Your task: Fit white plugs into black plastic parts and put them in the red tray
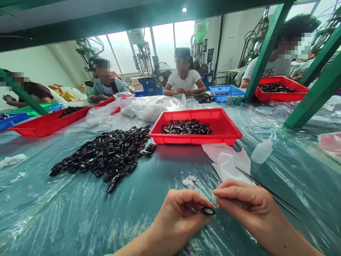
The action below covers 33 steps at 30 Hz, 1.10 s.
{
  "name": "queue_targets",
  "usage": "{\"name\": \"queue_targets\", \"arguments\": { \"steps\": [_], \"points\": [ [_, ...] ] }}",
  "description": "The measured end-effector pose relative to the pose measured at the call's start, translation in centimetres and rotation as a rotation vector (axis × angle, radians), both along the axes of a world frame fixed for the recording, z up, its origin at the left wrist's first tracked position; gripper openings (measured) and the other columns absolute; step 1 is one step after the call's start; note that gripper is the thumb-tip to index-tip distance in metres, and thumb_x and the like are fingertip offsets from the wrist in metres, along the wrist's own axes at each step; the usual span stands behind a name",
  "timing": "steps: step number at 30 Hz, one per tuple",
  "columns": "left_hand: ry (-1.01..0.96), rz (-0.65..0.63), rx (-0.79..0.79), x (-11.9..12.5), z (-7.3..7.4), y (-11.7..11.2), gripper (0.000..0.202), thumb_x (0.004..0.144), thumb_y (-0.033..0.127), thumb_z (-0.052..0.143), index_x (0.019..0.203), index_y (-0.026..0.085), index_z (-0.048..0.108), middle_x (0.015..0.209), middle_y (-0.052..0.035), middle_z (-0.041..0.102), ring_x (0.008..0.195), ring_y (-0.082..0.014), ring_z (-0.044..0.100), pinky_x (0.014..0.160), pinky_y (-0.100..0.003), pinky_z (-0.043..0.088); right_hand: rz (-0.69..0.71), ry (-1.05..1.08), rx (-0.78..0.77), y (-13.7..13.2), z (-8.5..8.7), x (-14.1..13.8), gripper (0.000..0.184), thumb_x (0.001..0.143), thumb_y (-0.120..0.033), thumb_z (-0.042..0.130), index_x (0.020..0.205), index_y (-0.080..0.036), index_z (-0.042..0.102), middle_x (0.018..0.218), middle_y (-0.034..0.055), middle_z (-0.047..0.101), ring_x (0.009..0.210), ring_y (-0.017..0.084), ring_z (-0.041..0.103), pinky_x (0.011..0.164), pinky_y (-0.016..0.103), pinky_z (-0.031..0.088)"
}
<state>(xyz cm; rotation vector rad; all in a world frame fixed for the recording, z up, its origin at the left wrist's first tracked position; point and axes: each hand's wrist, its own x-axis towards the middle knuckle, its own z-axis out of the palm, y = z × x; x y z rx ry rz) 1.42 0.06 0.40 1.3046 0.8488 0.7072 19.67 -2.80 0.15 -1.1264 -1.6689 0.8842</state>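
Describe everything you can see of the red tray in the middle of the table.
The red tray is a shallow, rectangular container of glossy plastic, with sloped walls and a flat rim. It looks intact and sits level. A low heap of small, shiny black parts lies in the middle of its floor, leaving the red base bare around them. It rests on clear plastic sheeting that covers the work table, and a white cloth lies against its near right corner.
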Motion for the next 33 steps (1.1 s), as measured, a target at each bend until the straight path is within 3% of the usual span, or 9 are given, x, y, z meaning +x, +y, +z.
{"name": "queue_targets", "arguments": {
  "steps": [6,10,15,21,33],
  "points": [
    [0.086,-0.003,0.072,0.03,-0.07,-0.15,0.012,0.066,0.012,0.067,0.077,0.011,0.071,0.072,-0.0084,0.07,0.065,-0.0156,0.059,0.062,-0.024,0.047,0.034,0.002,0.146,-0.42,0.88,-0.26,0.021,0.08,-0.012,0.059,0.089,-0.028,0.07,0.074,-0.0011,0.064,0.064,0.009,0.06,0.056,0.017,0.046],
    [0.036,0.0,0.004,0.15,-0.11,-0.2,0.009,0.065,0.011,0.068,0.074,0.011,0.069,0.07,-0.0058,0.068,0.064,-0.0133,0.057,0.062,-0.022,0.045,0.063,-0.022,0.207,-0.52,1.07,-0.35,0.024,0.078,-0.009,0.059,0.09,-0.028,0.069,0.074,-0.0016,0.064,0.062,0.008,0.06,0.055,0.016,0.046],
    [-0.02,-0.021,-0.151,0.3,-0.06,-0.12,0.011,0.061,0.011,0.071,0.072,0.012,0.067,0.069,-0.0038,0.066,0.064,-0.0118,0.056,0.063,-0.023,0.044,0.057,-0.043,0.207,-0.41,0.91,-0.35,0.022,0.078,-0.008,0.059,0.086,-0.025,0.07,0.074,-0.0008,0.065,0.061,0.008,0.06,0.055,0.015,0.047],
    [0.004,-0.062,-0.23,0.24,-0.16,-0.31,0.014,0.059,0.014,0.072,0.07,0.01,0.064,0.062,-0.0029,0.063,0.057,-0.0111,0.054,0.057,-0.023,0.041,0.049,-0.066,0.197,-0.54,0.87,-0.49,0.021,0.078,-0.009,0.059,0.087,-0.025,0.071,0.073,-0.0007,0.065,0.062,0.008,0.06,0.056,0.014,0.047],
    [-0.034,-0.048,-0.252,0.42,-0.04,-0.37,0.015,0.061,0.018,0.071,0.069,0.01,0.061,0.055,-0.0004,0.058,0.051,-0.0097,0.053,0.055,-0.023,0.041,0.059,-0.12,0.246,-0.44,0.5,-0.74,0.025,0.079,-0.008,0.056,0.092,-0.024,0.071,0.076,0.0019,0.066,0.065,0.011,0.062,0.058,0.017,0.049]
  ]
}}
